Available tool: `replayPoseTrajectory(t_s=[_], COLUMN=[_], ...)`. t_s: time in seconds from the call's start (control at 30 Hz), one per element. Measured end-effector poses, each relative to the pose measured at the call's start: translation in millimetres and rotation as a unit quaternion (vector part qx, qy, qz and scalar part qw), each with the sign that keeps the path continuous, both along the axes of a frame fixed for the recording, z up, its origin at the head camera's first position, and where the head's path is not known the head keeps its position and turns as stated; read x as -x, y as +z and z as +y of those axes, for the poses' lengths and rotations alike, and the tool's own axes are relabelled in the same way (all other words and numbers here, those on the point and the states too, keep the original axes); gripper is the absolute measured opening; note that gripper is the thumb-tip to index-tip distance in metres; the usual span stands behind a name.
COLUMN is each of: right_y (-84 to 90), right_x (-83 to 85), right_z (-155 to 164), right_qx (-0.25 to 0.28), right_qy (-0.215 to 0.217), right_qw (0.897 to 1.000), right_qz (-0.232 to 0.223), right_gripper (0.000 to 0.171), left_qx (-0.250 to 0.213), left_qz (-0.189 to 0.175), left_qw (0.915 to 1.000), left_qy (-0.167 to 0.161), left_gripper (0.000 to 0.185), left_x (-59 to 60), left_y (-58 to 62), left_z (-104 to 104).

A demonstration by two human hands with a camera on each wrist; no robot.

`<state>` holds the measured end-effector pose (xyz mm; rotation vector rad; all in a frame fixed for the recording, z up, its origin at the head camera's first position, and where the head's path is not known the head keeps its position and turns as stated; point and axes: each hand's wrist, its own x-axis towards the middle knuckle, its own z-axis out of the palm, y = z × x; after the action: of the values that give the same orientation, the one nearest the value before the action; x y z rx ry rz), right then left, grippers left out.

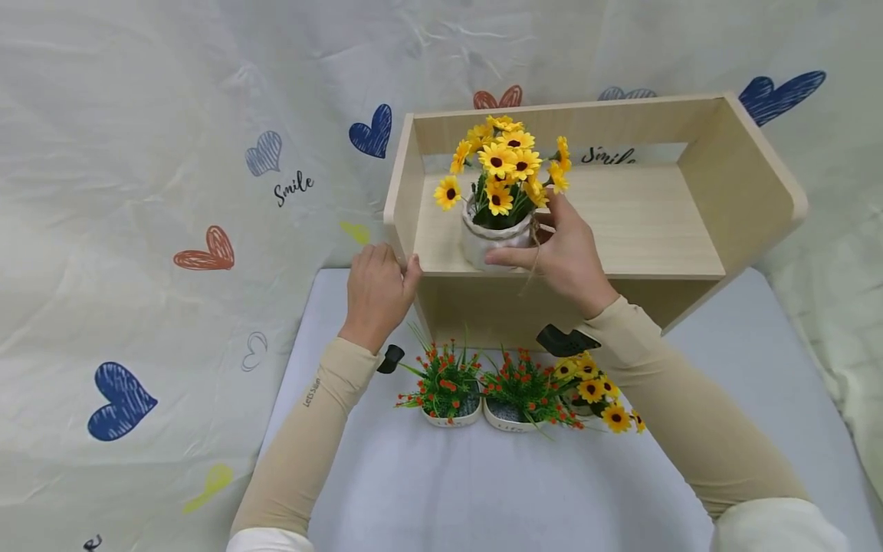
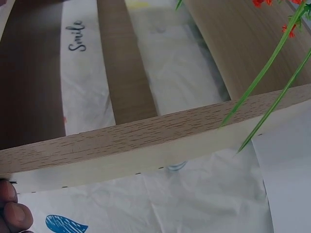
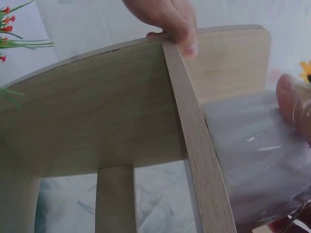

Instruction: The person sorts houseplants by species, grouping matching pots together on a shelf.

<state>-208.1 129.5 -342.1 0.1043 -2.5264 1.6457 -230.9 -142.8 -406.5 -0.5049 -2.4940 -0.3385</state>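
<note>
A white pot (image 1: 477,244) of yellow artificial sunflowers (image 1: 507,162) stands upright at the left of the upper board of a small wooden shelf (image 1: 655,222). My right hand (image 1: 569,253) grips this pot from its right side, thumb across the front. Twine is tied around the pot's rim. In the right wrist view, the pot's smooth side (image 3: 252,155) sits close to the board's front edge. My left hand (image 1: 378,295) holds the shelf's left side panel, its thumb over the edge; the right wrist view shows that thumb (image 3: 187,43) too.
Two white planters with red-flowered greenery, one on the left (image 1: 448,414) and one in the middle (image 1: 513,418), stand before the shelf. More sunflowers (image 1: 593,387) are beside them, partly behind my right forearm. The white table (image 1: 414,491) meets a heart-printed cloth backdrop (image 1: 138,192).
</note>
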Motion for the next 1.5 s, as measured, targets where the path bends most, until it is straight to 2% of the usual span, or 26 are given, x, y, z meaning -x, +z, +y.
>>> replayPoseTrajectory(t_s=[0.4,0.6,1.13,1.5], right_y=[-1.0,-1.6,-1.6,-7.7], right_x=[8.5,12.2,24.0,29.0], right_z=[-30,-43,-54,-56], right_qx=[0.016,0.026,0.024,0.01], right_qy=[0.041,0.044,0.063,0.066], right_qw=[0.999,0.998,0.997,0.997], right_qz=[0.02,0.04,0.049,0.042], right_gripper=[0.103,0.1,0.101,0.101], left_qx=[-0.005,-0.013,-0.005,-0.012], left_qz=[-0.002,-0.013,0.003,-0.006], left_qw=[1.0,0.9998,1.0,0.9999], left_qy=[0.0,-0.004,0.006,0.008], left_gripper=[0.052,0.051,0.049,0.05], left_x=[0.2,-1.2,-2.2,-1.0], left_y=[0.4,1.7,3.1,-2.4], left_z=[3,5,5,3])
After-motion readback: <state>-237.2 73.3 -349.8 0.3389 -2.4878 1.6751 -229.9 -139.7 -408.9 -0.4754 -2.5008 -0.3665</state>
